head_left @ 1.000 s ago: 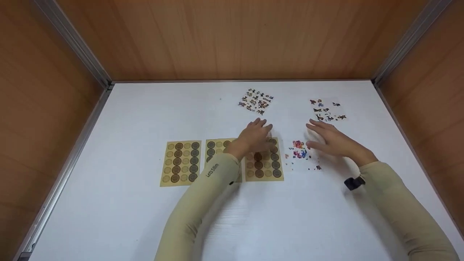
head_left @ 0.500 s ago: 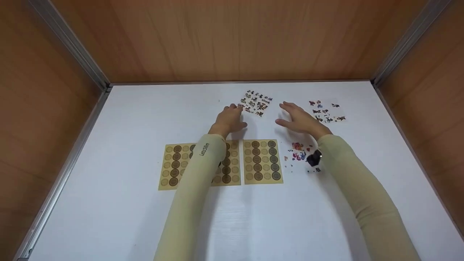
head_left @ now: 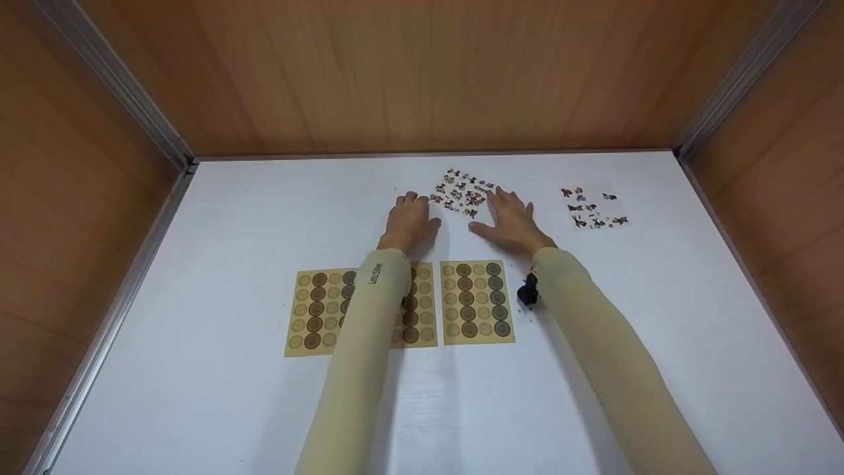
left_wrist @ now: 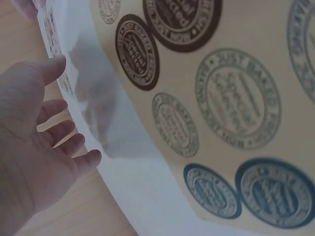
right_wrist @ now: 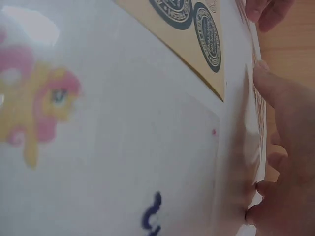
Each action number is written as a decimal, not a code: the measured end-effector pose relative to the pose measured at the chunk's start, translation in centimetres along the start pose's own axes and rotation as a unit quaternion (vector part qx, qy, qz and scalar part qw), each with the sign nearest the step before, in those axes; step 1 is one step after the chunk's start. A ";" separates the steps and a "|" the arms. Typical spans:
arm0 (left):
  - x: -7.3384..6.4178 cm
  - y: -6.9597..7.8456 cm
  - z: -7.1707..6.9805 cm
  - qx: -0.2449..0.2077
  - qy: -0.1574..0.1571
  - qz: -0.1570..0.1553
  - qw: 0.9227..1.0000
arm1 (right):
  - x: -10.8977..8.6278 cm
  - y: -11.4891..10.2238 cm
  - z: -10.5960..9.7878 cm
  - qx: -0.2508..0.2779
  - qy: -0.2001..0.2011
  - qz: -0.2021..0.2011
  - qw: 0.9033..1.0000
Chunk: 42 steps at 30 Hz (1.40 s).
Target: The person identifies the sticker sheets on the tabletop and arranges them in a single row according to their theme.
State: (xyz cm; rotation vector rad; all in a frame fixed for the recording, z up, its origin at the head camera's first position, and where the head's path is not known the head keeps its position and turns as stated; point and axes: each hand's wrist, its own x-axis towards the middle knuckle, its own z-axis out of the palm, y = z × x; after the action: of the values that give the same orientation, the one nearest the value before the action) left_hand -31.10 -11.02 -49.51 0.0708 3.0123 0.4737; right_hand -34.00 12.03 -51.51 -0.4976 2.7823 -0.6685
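A clear sticker sheet with small dark figures lies at the back middle of the table, between the two hands. The left hand is at its left edge, fingers loosely bent and holding nothing; in the left wrist view, that hand's fingers are spread apart. From the other side, the right hand touches the sheet's right edge with its fingertips, thumb stretched out to the left. Beneath the right forearm is a clear sheet with pony stickers, where a yellow pony with pink hair shows in the right wrist view.
Three tan sheets of round seal stickers lie in a row nearer the front, one at left and one at right; the left sleeve partly covers the middle sheet. Another figure sticker sheet lies back right. Wood-grain walls border the table.
Both hands have moved from around the right tan sheet and pony sheet to the back figure sheet. The left hand went left and back, the right hand left and back.
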 end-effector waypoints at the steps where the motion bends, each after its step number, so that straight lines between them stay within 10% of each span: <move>1: 0.0 0.0 0.2 -0.005 0.001 0.000 1.000 | 0.1 -0.1 0.1 -0.004 0.001 -0.001 1.000; 24: -0.1 0.9 -0.4 -0.080 -0.047 -0.009 0.996 | 0.6 -0.8 -0.3 -0.028 -0.020 -0.022 0.999; 35: -0.6 1.0 0.7 -0.125 -0.073 -0.023 0.989 | -0.3 0.3 -1.1 0.007 -0.101 -0.031 0.994; 42: -0.1 1.6 1.6 -0.063 -0.080 -0.006 0.995 | -0.8 0.8 -1.3 0.008 -0.119 -0.040 0.992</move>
State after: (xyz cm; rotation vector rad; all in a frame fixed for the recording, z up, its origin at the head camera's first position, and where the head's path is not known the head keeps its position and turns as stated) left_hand -30.75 -9.02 -50.55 0.0789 2.8187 0.6243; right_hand -33.88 13.52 -50.60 -0.6432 2.5427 -0.6047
